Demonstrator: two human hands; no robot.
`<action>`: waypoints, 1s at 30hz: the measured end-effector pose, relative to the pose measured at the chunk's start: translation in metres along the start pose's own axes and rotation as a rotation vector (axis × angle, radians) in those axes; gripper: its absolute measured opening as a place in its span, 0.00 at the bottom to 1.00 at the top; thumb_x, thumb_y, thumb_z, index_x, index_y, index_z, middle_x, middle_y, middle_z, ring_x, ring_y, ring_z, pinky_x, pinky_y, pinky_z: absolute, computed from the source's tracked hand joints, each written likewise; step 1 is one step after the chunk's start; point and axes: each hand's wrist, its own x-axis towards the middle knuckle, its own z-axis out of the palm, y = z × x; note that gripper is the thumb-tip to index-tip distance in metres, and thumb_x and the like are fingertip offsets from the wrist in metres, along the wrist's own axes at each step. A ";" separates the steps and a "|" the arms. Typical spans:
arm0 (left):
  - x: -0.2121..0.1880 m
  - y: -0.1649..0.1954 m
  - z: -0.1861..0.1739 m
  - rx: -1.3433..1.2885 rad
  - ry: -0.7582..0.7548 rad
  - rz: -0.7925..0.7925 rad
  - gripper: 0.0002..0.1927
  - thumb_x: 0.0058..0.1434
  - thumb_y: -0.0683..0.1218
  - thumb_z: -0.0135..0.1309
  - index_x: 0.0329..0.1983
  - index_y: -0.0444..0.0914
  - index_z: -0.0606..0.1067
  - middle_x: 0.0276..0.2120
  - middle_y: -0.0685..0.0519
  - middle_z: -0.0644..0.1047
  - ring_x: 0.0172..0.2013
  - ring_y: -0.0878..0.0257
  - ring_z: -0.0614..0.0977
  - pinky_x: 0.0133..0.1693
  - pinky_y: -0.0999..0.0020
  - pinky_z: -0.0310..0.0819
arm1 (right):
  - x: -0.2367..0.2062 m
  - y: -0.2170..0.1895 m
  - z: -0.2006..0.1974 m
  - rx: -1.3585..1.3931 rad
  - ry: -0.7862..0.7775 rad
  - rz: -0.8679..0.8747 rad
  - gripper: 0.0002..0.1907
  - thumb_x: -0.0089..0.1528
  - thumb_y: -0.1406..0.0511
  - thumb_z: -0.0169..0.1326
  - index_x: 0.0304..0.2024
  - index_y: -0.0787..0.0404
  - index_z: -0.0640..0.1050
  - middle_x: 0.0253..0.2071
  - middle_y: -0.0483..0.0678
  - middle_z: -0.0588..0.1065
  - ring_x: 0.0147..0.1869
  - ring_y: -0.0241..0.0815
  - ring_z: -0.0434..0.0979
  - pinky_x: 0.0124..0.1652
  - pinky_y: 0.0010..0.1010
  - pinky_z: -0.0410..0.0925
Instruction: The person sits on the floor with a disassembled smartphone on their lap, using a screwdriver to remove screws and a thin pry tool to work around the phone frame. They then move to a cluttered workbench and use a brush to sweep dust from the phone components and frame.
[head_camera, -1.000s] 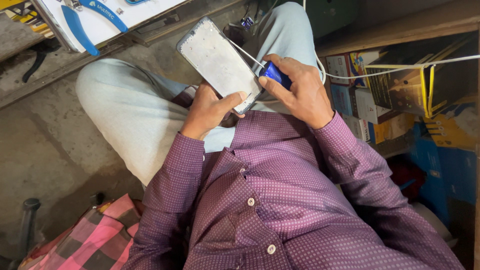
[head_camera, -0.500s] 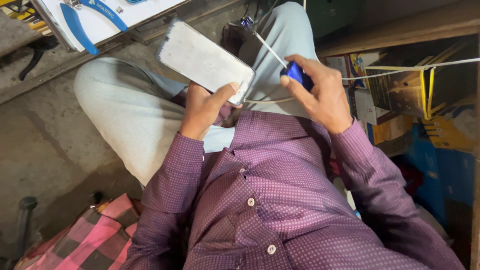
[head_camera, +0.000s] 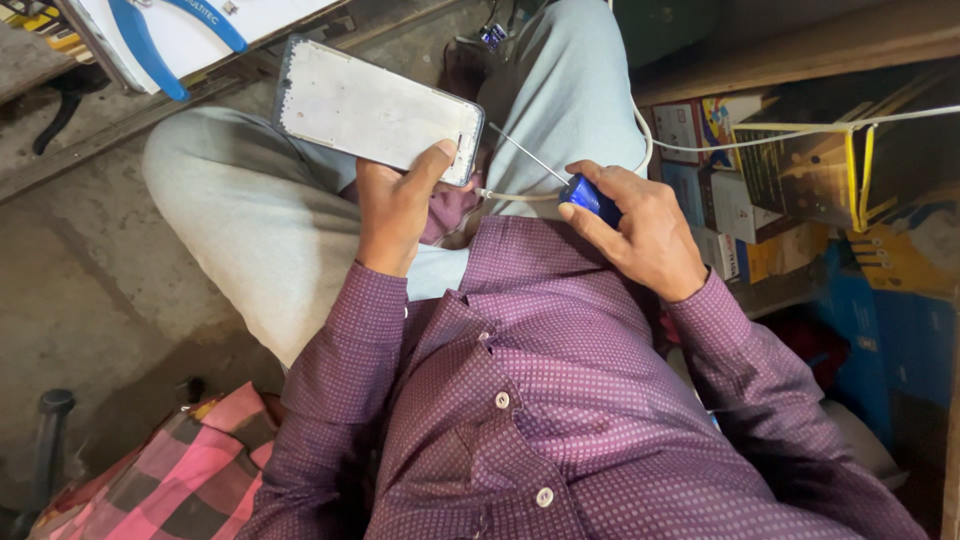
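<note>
My left hand (head_camera: 398, 205) grips one end of a flat grey phone panel (head_camera: 372, 108), which lies nearly level over my left knee with its pale inner face up. My right hand (head_camera: 640, 225) is closed around the blue handle of a thin screwdriver (head_camera: 588, 196). Its metal shaft points up and left toward the panel's near corner, a short gap away. A white cable (head_camera: 512, 197) runs between the two hands, close to the panel's end. My legs in light trousers are crossed below.
Blue-handled pliers (head_camera: 178, 40) lie on a white board at the top left. Stacked coloured cardboard boxes (head_camera: 760, 190) fill a shelf on the right, with a white cord strung across them. A pink checked cloth (head_camera: 170, 480) lies on the concrete floor at the bottom left.
The panel has swung from steeply tilted to nearly level and shifted left. My right hand with the screwdriver has dropped away from the panel toward my lap.
</note>
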 end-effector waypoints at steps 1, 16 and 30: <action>0.000 -0.001 -0.001 0.034 -0.001 0.027 0.10 0.64 0.36 0.58 0.47 0.27 0.77 0.39 0.47 0.81 0.34 0.62 0.85 0.36 0.67 0.85 | 0.000 0.000 0.001 -0.002 -0.005 0.014 0.21 0.65 0.60 0.60 0.57 0.64 0.77 0.36 0.57 0.76 0.33 0.53 0.77 0.35 0.37 0.69; -0.007 -0.009 0.000 0.351 0.015 0.212 0.10 0.63 0.38 0.61 0.46 0.29 0.79 0.41 0.51 0.82 0.40 0.67 0.83 0.44 0.72 0.79 | 0.012 -0.005 0.005 0.022 -0.003 0.060 0.21 0.64 0.59 0.59 0.57 0.62 0.77 0.36 0.55 0.77 0.30 0.49 0.75 0.31 0.35 0.68; -0.009 -0.002 0.005 0.259 0.020 0.095 0.09 0.62 0.38 0.59 0.43 0.28 0.79 0.36 0.51 0.82 0.33 0.66 0.84 0.34 0.70 0.83 | 0.023 -0.008 0.013 0.041 0.021 -0.029 0.21 0.66 0.59 0.59 0.57 0.64 0.77 0.37 0.55 0.77 0.32 0.51 0.77 0.33 0.36 0.69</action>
